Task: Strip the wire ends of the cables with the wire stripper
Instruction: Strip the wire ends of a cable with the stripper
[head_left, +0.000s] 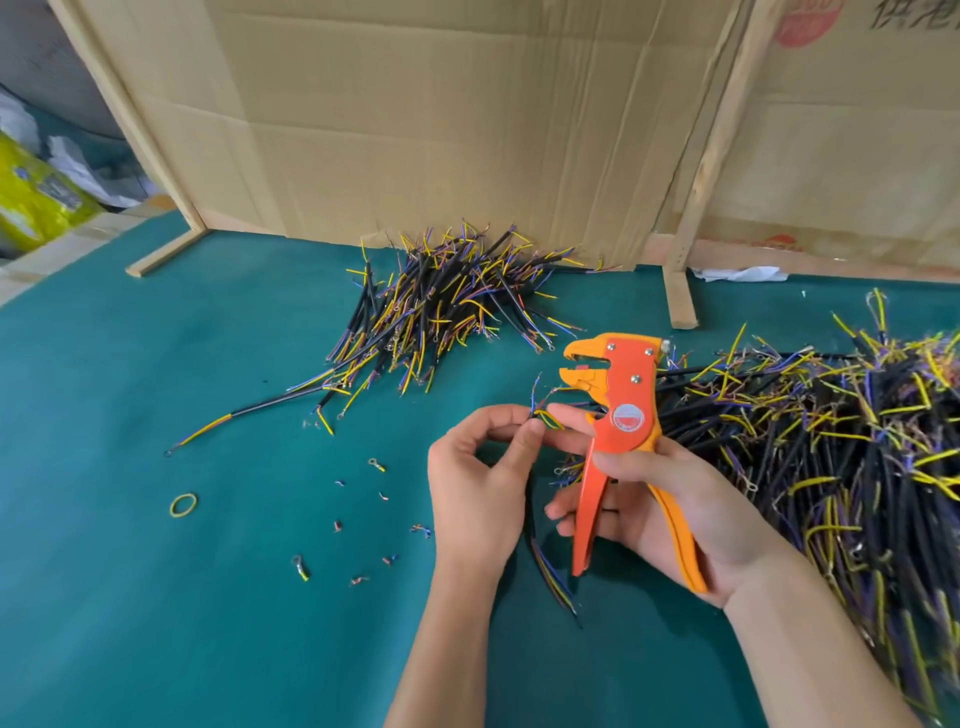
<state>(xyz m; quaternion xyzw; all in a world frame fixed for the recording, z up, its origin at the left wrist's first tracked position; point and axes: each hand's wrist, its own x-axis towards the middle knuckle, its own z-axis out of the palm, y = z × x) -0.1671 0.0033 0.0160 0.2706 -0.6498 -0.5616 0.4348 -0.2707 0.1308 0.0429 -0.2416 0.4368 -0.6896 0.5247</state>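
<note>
The left hand (478, 483) has its fingers curled, thumb and forefinger pinching the upper end of a black cable (545, 551) just where its thin coloured wire ends (543, 410) fan out: yellow, blue and a reddish one, pointing up and to the right. The rest of that cable hangs down behind the hand and trails toward the near edge of the desk (156, 597), its lower end also splitting into coloured strands.

The right hand (670, 509) is wrapped round the wire stripper (618, 431), palm up, thumb lying across the tool just below its round red label, fingers curled behind the two handles. Its forefinger reaches forward and touches the wire ends beside the left thumb. The stripper is orange with yellower outer parts; its handles stand apart and its jaws, pointing left above the wire ends, are parted and hold nothing.

On the green desk, a large heap of black cables (831, 441) lies to the right, just behind the right hand. A smaller heap (447, 306) lies farther off against the cardboard wall (415, 130). Left of the hands are scattered cut bits (337, 526) of insulation and ring terminals, and a yellow rubber band (184, 505).
</note>
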